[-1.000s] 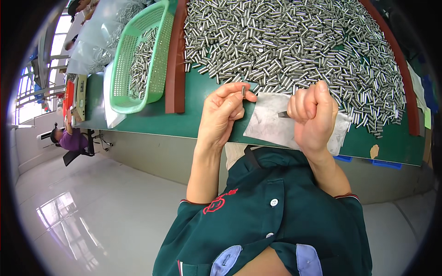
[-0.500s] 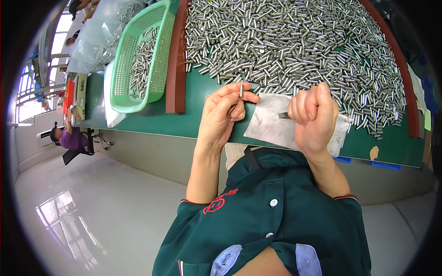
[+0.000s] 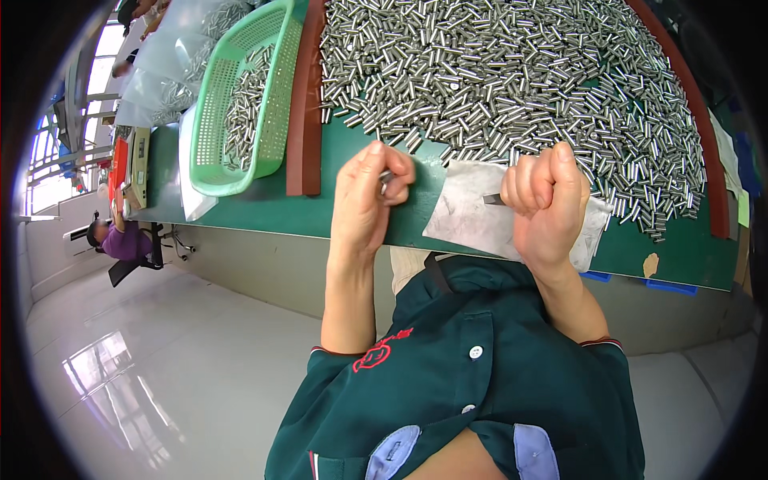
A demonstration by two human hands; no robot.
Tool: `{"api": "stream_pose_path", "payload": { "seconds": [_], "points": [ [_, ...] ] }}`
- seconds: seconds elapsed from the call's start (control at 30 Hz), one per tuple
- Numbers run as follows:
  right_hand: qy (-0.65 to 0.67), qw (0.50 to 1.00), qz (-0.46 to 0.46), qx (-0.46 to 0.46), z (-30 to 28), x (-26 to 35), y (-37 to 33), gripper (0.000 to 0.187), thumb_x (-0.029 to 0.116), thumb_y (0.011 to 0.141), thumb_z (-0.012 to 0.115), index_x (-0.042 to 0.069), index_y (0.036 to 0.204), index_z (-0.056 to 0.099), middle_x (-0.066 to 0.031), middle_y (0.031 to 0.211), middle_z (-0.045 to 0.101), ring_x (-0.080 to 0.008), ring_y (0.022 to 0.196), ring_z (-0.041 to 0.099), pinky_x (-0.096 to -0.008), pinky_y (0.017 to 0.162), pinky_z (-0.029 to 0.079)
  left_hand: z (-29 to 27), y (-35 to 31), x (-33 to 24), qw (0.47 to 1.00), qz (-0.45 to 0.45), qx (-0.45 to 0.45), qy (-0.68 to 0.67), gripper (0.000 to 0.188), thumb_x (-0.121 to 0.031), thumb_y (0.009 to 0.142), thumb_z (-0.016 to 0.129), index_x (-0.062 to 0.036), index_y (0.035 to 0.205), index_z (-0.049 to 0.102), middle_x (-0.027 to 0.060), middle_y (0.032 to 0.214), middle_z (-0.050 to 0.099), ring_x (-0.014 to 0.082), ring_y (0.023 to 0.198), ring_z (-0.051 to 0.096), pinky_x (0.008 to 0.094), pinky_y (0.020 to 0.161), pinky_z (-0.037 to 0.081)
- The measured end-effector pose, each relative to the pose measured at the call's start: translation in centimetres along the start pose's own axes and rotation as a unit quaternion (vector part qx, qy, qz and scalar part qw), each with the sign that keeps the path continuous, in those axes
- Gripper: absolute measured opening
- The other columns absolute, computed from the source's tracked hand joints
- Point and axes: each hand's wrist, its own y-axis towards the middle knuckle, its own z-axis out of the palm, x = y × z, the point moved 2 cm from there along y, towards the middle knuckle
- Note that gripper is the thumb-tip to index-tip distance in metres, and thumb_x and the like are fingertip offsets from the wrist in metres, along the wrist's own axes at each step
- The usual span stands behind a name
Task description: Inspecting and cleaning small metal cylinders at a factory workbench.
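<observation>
My left hand (image 3: 370, 192) is closed, fingers curled in, with the end of a short metal pin (image 3: 386, 177) showing between them; whether more pins are inside is hidden. It hovers over the green tabletop's near part. My right hand (image 3: 548, 204) makes a fist around a flat grey metal tool (image 3: 493, 199), whose narrow tip sticks out on the left; the rest is covered by the fingers. Under the right hand lies a smudged white cloth (image 3: 464, 204). Just beyond both hands spreads a wide heap of shiny metal pins (image 3: 496, 72).
Red-brown bars (image 3: 305, 136) border the heap left and right. A green plastic basket (image 3: 278, 136) with pins in it stands on the left, near clear plastic bags (image 3: 152, 84) and a scale-like device (image 3: 138, 168). Another person in purple (image 3: 126, 240) sits far left.
My left hand has curled its fingers and drawn slightly left; the pin held upright at the fingertips is now mostly inside the hand. My right hand has hardly moved.
</observation>
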Motion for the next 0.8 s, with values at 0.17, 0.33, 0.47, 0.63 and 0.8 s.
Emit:
{"api": "stream_pose_path", "payload": {
  "seconds": [0.17,0.33,0.47,0.63,0.8],
  "points": [
    [0.0,1.0,0.0,0.003,0.0,0.0,-0.1,0.042,0.019,0.092,0.03,0.009,0.051,0.028,0.0007,0.043,0.027,-0.0062,0.04,0.02,-0.0228,0.038,0.018,1.0,0.8,-0.3,0.842,0.152,-0.133,0.501,0.009,-0.007,0.07,0.064,-0.0001,0.072,0.058,-0.0003,0.049,0.038,0.0084,0.046,0.037,0.0248,0.043,0.031],
    [0.009,1.0,0.007,-0.007,0.1,-0.1,0.0,0.042,0.019,0.091,0.03,0.009,0.051,0.027,0.0009,0.043,0.027,-0.0062,0.039,0.019,-0.0228,0.038,0.018,1.6,1.2,-0.1,0.73,0.182,-0.114,0.649,0.011,-0.004,0.068,0.065,0.0007,0.075,0.058,-0.0011,0.048,0.034,0.0064,0.044,0.031,0.0227,0.042,0.027],
    [0.007,1.0,0.009,-0.004,0.1,0.0,0.1,0.042,0.019,0.091,0.03,0.009,0.051,0.027,0.0008,0.043,0.027,-0.0064,0.04,0.02,-0.023,0.038,0.018,1.5,1.2,0.0,0.737,0.19,-0.098,0.641,0.009,-0.002,0.07,0.063,0.0013,0.075,0.057,-0.0005,0.048,0.035,0.0063,0.044,0.031,0.0227,0.041,0.027],
    [-0.028,1.0,0.01,0.007,0.1,-0.1,0.1,0.043,0.023,0.092,0.024,0.011,0.051,0.027,0.0023,0.042,0.025,-0.0075,0.037,0.017,-0.0241,0.038,0.019,0.6,0.6,0.5,0.876,0.157,-0.088,0.447,0.006,-0.003,0.075,0.059,0.0012,0.077,0.056,0.0002,0.051,0.041,0.0067,0.046,0.034,0.0219,0.043,0.029],
    [-0.015,1.0,0.007,-0.003,0.1,0.0,0.0,0.043,0.021,0.092,0.027,0.01,0.05,0.027,0.0013,0.043,0.026,-0.0071,0.038,0.019,-0.0238,0.038,0.019,0.5,0.3,0.6,0.878,0.16,-0.083,0.444,0.006,-0.003,0.077,0.058,0.0021,0.079,0.055,-0.0023,0.053,0.041,0.0043,0.049,0.032,0.0198,0.044,0.028]
  ]
}}
